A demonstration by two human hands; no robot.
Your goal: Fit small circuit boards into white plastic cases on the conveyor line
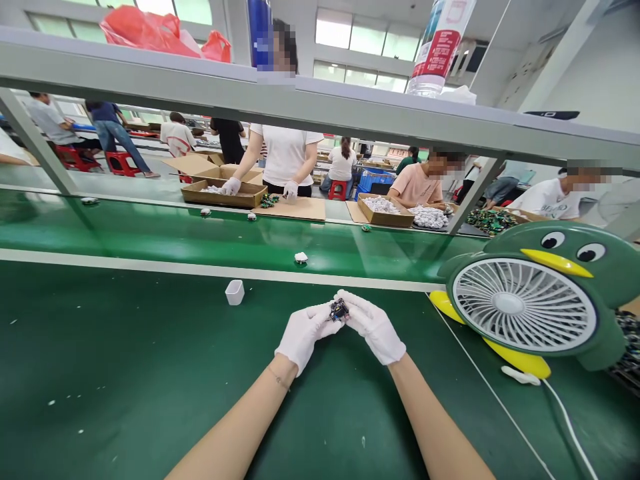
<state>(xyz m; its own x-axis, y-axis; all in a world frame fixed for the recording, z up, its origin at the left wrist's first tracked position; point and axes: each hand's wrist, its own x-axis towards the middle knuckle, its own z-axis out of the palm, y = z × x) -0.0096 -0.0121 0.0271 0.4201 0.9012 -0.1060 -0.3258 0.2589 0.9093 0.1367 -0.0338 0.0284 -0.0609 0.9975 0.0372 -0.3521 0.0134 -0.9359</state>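
Observation:
A small dark circuit board (339,310) with black parts is held between my two gloved hands, above the green table (190,393). My left hand (306,333), in a white glove, pinches its left side between thumb and fingers. On the other side, the fingers of my right hand (373,325), also white-gloved, close on its right edge. Fingertips cover part of the board. To the left of my hands stands a small white plastic cup-like piece (235,292). Beyond my hands, a small white piece (301,258) lies on the green conveyor belt (150,230).
A green penguin-shaped fan (525,293) stands at right, its white cable (570,427) trailing forward. A metal shelf (210,87) crosses above the belt. Across it, a co-worker in white gloves (286,157) handles parts by a cardboard box (225,193). Several small pieces ride the belt.

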